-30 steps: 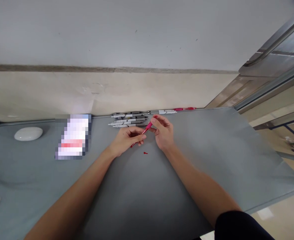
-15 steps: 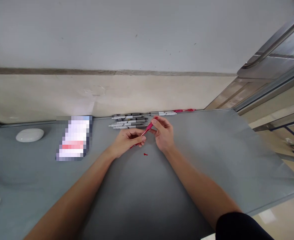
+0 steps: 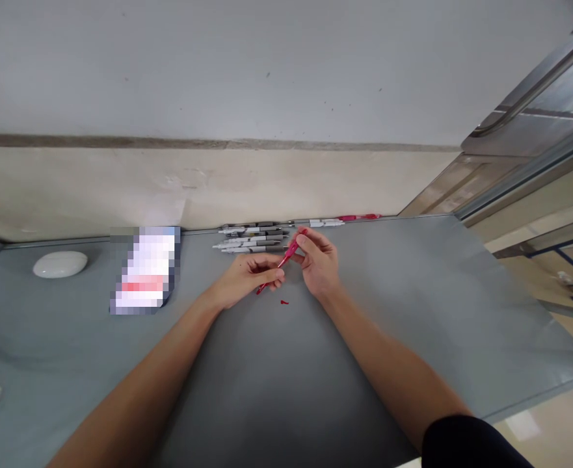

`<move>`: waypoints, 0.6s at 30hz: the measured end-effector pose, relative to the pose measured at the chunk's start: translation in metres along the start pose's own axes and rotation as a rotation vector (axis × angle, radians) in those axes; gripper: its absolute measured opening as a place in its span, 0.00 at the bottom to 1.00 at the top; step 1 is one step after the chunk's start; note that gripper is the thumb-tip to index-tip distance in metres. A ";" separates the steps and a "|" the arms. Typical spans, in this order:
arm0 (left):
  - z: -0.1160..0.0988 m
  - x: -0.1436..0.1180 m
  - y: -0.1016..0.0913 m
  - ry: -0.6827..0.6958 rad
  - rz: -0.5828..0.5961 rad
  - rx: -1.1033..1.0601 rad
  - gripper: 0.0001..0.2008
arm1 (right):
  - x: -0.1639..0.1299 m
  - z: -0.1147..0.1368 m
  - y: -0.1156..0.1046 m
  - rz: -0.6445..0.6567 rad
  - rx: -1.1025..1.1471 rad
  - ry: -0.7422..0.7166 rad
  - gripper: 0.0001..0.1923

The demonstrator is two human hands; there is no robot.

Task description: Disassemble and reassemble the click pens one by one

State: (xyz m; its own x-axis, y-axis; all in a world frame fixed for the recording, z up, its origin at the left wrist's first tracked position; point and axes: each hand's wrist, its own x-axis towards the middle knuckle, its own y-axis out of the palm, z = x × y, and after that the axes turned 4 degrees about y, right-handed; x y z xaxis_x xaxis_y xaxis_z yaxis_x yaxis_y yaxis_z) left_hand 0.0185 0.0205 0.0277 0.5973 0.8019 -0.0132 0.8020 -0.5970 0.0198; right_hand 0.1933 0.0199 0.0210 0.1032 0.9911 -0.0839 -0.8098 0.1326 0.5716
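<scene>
A red pen [image 3: 290, 251] is held slantwise between both hands just above the grey table. The fingers and thumb of my left hand [image 3: 252, 276] are closed on its lower part, and a dark red end pokes out below them. My right hand [image 3: 319, 260] pinches the upper part of the same pen between thumb and fingers. On the table just below the hands lies a small red piece [image 3: 284, 301], too small to name. Several white-and-grey pens [image 3: 252, 240] lie side by side beyond my left hand.
Against the wall lie another white pen [image 3: 326, 223] and a red pen [image 3: 359, 217]. To the left are a blurred-out phone [image 3: 144, 270] and a white computer mouse [image 3: 60, 264]. The grey table [image 3: 413, 305] meets the wall at its far edge.
The red pen's lower end shows a little more below my left fingers. Both hands keep nearly the same place and grip.
</scene>
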 end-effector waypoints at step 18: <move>0.005 -0.002 -0.005 0.062 0.118 -0.102 0.17 | 0.002 0.003 0.002 -0.014 0.005 -0.021 0.10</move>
State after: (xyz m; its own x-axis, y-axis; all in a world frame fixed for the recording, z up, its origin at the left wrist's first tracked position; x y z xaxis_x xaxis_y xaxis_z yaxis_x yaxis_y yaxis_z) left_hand 0.0132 0.0217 0.0224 0.6831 0.7281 0.0568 0.7195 -0.6843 0.1186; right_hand 0.1938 0.0220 0.0242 0.1271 0.9891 -0.0747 -0.8052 0.1468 0.5746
